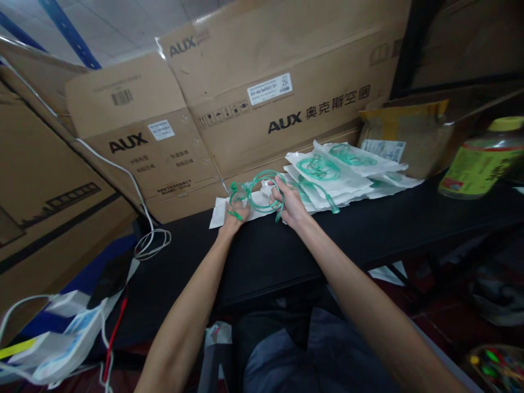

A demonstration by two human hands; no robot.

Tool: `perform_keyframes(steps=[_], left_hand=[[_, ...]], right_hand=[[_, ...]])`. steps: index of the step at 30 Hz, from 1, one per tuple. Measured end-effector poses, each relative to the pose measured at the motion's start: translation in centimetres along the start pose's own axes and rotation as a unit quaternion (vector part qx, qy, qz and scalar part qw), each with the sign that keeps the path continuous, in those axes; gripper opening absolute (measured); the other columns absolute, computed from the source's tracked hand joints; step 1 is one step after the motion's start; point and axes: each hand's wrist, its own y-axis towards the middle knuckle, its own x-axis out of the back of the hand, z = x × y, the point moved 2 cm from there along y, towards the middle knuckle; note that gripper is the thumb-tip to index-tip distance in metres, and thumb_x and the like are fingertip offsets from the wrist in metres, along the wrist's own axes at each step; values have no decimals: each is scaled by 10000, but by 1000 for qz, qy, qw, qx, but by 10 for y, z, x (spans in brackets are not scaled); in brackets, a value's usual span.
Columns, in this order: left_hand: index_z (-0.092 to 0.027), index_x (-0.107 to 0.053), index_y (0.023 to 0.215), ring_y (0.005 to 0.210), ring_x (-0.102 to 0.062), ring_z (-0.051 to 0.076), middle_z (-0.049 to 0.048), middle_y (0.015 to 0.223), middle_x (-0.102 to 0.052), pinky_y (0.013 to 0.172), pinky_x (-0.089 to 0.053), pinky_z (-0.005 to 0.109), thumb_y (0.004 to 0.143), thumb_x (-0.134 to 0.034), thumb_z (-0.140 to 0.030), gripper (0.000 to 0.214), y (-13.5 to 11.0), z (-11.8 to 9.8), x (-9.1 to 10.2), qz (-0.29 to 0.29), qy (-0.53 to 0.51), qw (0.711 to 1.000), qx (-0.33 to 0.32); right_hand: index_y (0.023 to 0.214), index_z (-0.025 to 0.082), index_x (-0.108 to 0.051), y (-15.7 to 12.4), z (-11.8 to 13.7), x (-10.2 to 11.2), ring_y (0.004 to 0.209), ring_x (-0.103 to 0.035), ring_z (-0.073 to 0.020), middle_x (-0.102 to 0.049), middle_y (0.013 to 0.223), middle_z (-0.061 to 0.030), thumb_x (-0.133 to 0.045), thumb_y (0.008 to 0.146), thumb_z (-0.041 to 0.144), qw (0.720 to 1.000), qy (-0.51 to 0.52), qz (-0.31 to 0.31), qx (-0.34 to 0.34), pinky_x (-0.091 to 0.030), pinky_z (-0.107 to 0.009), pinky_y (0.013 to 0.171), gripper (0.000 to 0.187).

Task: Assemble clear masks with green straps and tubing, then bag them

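Note:
Loops of green plastic tubing (262, 174) span the space between my hands, above the black table. My right hand (290, 202) is closed around one side of the coil, and a tube end with a flared green connector (334, 208) trails to its right. My left hand (238, 212) grips a translucent green piece (238, 192) at the other side; it resembles a breathing mask, partly hidden by the fingers. Beneath the hands lies a white pouch (218, 212). Just right of my right hand, several white pouches (339, 188) are stacked, with green coiled tubing showing through.
Large AUX cardboard boxes (245, 136) wall off the back of the black table (270, 267). A brown package (409, 136) and a yellow-capped bottle (477, 164) stand at the right. White cables (151, 243) and a white power strip (76, 341) lie at the left.

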Motion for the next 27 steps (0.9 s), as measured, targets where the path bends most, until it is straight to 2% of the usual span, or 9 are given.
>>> perform_keyframes(steps=[3, 8, 11, 15, 18, 20, 22, 25, 27], left_hand=[[-196, -465, 1487, 1500, -310, 389, 182, 1603, -389, 1200, -236, 644, 999, -488, -538, 596, -4, 24, 11, 5, 65, 995, 72], [-152, -419, 1547, 1537, -227, 431, 221, 1646, -316, 1223, -180, 623, 890, -413, -755, 893, -4, 55, 1, 101, 103, 979, 146], [-112, -369, 1573, 1552, -157, 439, 240, 1667, -238, 1236, -74, 627, 848, -394, -806, 1004, -3, 58, -3, 115, 102, 974, 169], [-98, -439, 1519, 1550, -199, 416, 247, 1649, -277, 1226, 1, 639, 873, -378, -784, 945, -10, 46, 6, 84, 63, 981, 162], [-120, -532, 1442, 1545, -244, 368, 208, 1624, -369, 1246, -43, 586, 922, -394, -707, 795, -18, 34, 22, 30, 6, 992, 121], [-156, -584, 1393, 1527, -301, 329, 172, 1586, -452, 1248, -147, 526, 977, -332, -634, 682, -23, 28, 36, -13, -37, 994, 100], [-159, -621, 1349, 1447, -433, 327, 186, 1471, -578, 1184, -310, 490, 1015, -187, -598, 702, -29, 24, 52, -46, -84, 990, 102], [-111, -608, 1363, 1133, -674, 319, 209, 1199, -720, 898, -532, 418, 998, 37, -612, 894, -47, 18, 74, -41, -161, 980, 114], [-101, -559, 1418, 904, -723, 269, 179, 1074, -748, 682, -540, 335, 974, 69, -658, 950, -68, 11, 84, -4, -209, 972, 108]], right_hand=[[760, 204, -554, -1, 1, 0, 356, -204, -65, -291, 419, 138, -727, 856, 588, 1000, 0, 2, -1, -188, -202, 345, 431], [782, 203, -567, -1, -1, 1, 360, -213, -67, -285, 423, 139, -716, 866, 587, 1000, -7, -1, -11, -196, -201, 348, 420], [797, 196, -580, -1, -1, 1, 359, -209, -64, -279, 423, 140, -713, 871, 581, 1000, -13, -3, -18, -203, -197, 350, 415], [807, 197, -579, -4, -1, -1, 360, -198, -59, -283, 421, 144, -730, 852, 587, 999, -24, 2, -23, -205, -188, 347, 421], [805, 191, -574, -6, -1, -2, 366, -211, -50, -267, 437, 146, -734, 855, 580, 999, -37, 10, -28, -222, -173, 356, 423], [814, 178, -576, -6, -2, -1, 369, -233, -43, -295, 475, 140, -679, 920, 540, 998, -48, 14, -36, -252, -169, 367, 391], [864, 159, -598, -5, -4, 1, 388, -306, -40, -411, 553, 112, -599, 994, 479, 996, -65, 19, -53, -310, -172, 384, 345], [996, 142, -635, -5, -10, 5, 502, -502, -63, -599, 751, 38, -577, 1019, 417, 988, -107, 35, -103, -443, -193, 457, 282], [1072, 142, -643, -8, -16, 7, 624, -606, -99, -660, 880, -7, -599, 1009, 397, 976, -148, 52, -149, -527, -232, 542, 266]])
